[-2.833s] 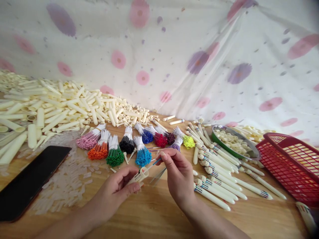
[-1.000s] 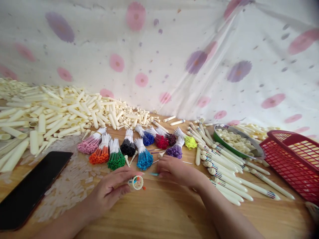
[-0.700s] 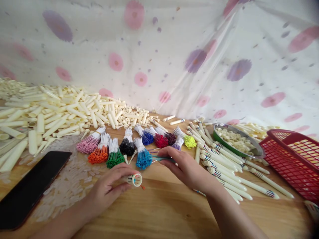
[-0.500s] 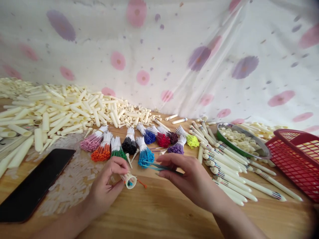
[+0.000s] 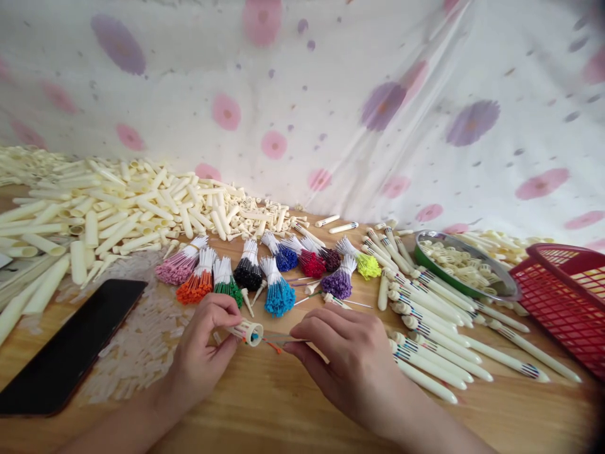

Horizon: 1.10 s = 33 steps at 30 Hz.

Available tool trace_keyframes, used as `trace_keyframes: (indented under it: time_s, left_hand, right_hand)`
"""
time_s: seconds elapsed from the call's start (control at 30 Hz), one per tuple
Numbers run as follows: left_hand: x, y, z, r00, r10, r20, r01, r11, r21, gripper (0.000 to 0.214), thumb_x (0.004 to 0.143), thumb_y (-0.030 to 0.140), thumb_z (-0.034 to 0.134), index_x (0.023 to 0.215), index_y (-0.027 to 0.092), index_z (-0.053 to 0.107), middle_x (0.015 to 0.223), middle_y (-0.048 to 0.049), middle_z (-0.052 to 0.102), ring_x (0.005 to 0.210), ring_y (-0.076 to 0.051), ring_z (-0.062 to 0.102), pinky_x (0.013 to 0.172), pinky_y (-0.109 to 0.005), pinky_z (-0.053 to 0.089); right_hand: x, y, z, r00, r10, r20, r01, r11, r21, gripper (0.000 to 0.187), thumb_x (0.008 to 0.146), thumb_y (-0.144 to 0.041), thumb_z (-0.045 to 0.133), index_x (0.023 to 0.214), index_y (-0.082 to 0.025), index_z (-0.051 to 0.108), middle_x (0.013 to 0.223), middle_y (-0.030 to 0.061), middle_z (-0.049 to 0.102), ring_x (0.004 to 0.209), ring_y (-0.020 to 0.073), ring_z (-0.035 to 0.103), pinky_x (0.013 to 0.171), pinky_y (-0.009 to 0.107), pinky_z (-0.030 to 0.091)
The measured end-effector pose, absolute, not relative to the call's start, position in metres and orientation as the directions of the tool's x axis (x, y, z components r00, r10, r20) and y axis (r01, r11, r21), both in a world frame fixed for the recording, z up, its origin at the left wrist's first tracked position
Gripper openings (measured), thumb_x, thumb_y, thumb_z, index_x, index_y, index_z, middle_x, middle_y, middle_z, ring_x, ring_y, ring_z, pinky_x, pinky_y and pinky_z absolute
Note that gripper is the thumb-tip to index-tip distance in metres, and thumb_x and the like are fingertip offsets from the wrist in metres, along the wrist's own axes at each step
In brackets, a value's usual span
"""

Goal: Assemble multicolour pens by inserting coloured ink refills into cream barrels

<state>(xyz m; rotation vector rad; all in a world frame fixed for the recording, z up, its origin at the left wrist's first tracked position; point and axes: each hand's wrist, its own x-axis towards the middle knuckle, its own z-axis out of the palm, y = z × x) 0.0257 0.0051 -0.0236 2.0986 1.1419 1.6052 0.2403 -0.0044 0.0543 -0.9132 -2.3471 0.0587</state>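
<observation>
My left hand point(image 5: 205, 340) pinches a short cream slotted pen tube point(image 5: 243, 330), its round open end turned to the right. A bit of blue shows inside that opening. My right hand point(image 5: 343, 359) is closed on thin tweezers point(image 5: 293, 341), whose tips reach the mouth of the tube. Just below the tips is a small orange refill piece point(image 5: 273, 347); whether it touches the tube I cannot tell. Behind the hands stand bundles of pen refills, among them light blue refills point(image 5: 280, 295), green refills point(image 5: 228, 287) and purple refills point(image 5: 338, 284).
At left lies a black phone point(image 5: 75, 347) beside scattered clear small sleeves point(image 5: 137, 353). Cream pen barrels point(image 5: 113, 202) are heaped behind. On the right are rows of multicolour pens point(image 5: 435, 359), a green-sided metal bowl point(image 5: 513, 291) of small parts and a red basket point(image 5: 562, 302).
My right hand has moved down and slightly left, bringing the tweezers from the light blue refills to the tube's mouth. The tube has shifted slightly right and up in my left hand.
</observation>
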Motion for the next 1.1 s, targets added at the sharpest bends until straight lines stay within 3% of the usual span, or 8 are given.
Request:
trace_keyframes:
  time_s: [0.47, 0.8, 1.1]
  left_hand:
    - [0.0264, 0.0048, -0.0229, 0.144, 0.711, 0.688, 0.474, -0.660, 0.583, 0.023, 0.075, 0.000, 0.052, 0.082, 0.022, 0.052, 0.082, -0.0013, 0.056, 0.075, -0.016, 0.058, 0.065, -0.027, 0.049]
    - [0.0262, 0.0049, -0.0223, 0.114, 0.707, 0.698, 0.467, -0.658, 0.591, 0.024, 0.074, -0.001, 0.052, 0.082, 0.022, 0.052, 0.082, -0.0011, 0.056, 0.074, -0.016, 0.058, 0.065, -0.027, 0.049]
    - [0.0265, 0.0040, -0.0230, 0.139, 0.708, 0.692, 0.458, -0.666, 0.589, 0.027, 0.073, -0.002, 0.051, 0.083, 0.023, 0.051, 0.083, -0.0007, 0.054, 0.076, -0.015, 0.057, 0.066, -0.026, 0.049]
  right_hand:
    - [0.2386, -0.0036, 0.0513, -0.619, 0.588, 0.521, 0.628, 0.768, -0.122, 0.026, 0.091, -0.017, 0.047, 0.068, -0.016, 0.058, 0.060, 0.0005, 0.058, 0.054, 0.0121, 0.049, 0.050, 0.025, 0.033]
    - [0.2385, -0.0045, 0.0517, -0.571, 0.647, 0.505, 0.653, 0.731, -0.199, 0.024, 0.091, -0.024, 0.049, 0.070, -0.017, 0.058, 0.061, 0.0007, 0.059, 0.057, 0.0128, 0.053, 0.052, 0.024, 0.035]
    - [0.2363, -0.0047, 0.0505, -0.592, 0.623, 0.511, 0.647, 0.746, -0.160, 0.028, 0.092, -0.022, 0.047, 0.067, -0.017, 0.057, 0.059, 0.0001, 0.058, 0.053, 0.0115, 0.051, 0.050, 0.024, 0.033]
